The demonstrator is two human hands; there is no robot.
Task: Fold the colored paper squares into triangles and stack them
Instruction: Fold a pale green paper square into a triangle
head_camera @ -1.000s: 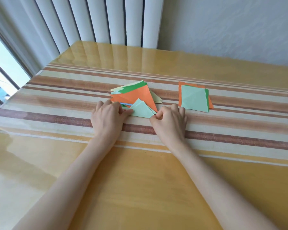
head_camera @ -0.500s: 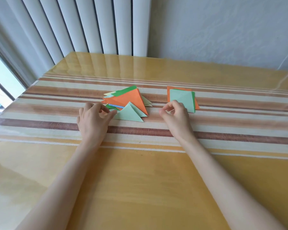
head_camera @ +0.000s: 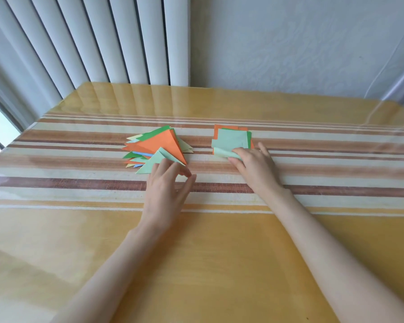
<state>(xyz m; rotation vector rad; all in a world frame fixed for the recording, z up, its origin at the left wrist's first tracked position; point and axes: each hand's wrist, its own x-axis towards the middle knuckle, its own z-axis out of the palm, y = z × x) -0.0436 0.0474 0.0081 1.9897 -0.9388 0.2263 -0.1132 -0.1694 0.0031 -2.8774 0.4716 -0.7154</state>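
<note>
Your left hand [head_camera: 166,183] lies flat with its fingers straight and spread, the fingertips resting on the near right part of the pale green triangle [head_camera: 149,163]. Your right hand [head_camera: 254,166] pinches the near edge of the top pale green square [head_camera: 231,139], and that edge curls up off the sheets beneath.

The triangle leans on the near side of the pile of folded triangles [head_camera: 160,143], orange on top, at 12 o'clock from your left hand. The stack of squares [head_camera: 217,132], with orange and green sheets showing under the top one, sits at 11 o'clock from your right hand, near the pile but apart from it.

Both lie on the striped band [head_camera: 79,183] across the glossy yellow bench [head_camera: 196,252]. Vertical blinds [head_camera: 103,43] hang at 11 o'clock beyond the far edge.
</note>
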